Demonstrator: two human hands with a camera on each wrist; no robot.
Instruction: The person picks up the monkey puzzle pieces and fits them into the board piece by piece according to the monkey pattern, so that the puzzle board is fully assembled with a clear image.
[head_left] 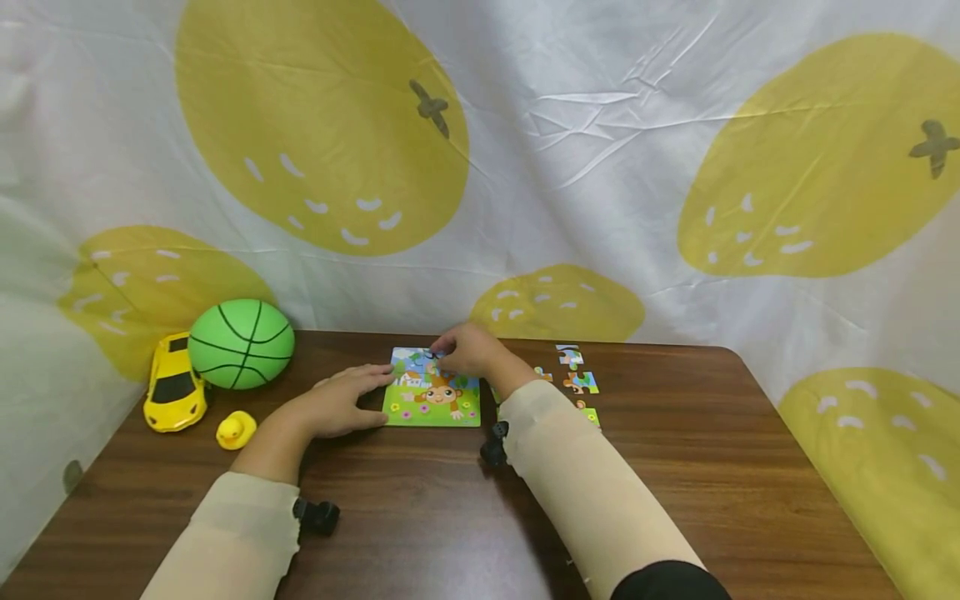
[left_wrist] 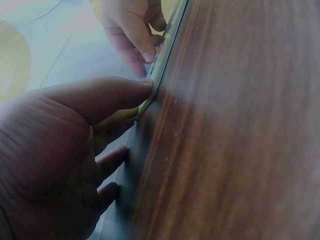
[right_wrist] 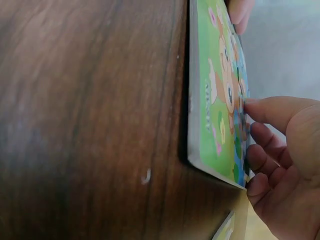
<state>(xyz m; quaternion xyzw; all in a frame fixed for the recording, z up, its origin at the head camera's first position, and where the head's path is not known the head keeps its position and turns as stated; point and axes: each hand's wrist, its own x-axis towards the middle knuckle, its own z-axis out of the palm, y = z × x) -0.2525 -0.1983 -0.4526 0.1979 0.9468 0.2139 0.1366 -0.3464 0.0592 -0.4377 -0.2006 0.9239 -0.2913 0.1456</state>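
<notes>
A: Tips for our flat green-and-blue monkey puzzle (head_left: 420, 410) on the brown wood-grain table (head_left: 420, 508)?
B: Our left hand (head_left: 341, 404) rests relaxed against its left edge; our right hand (head_left: 471, 350) bends over its far side, can't tell if pinching anything. Loose multicoloured jigsaw pieces (head_left: 580, 382) lie right of it. We'd steady that edge, press straight down.

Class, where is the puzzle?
In the head view, the puzzle lies just left of centre, between the left hand and the loose pieces.
</notes>
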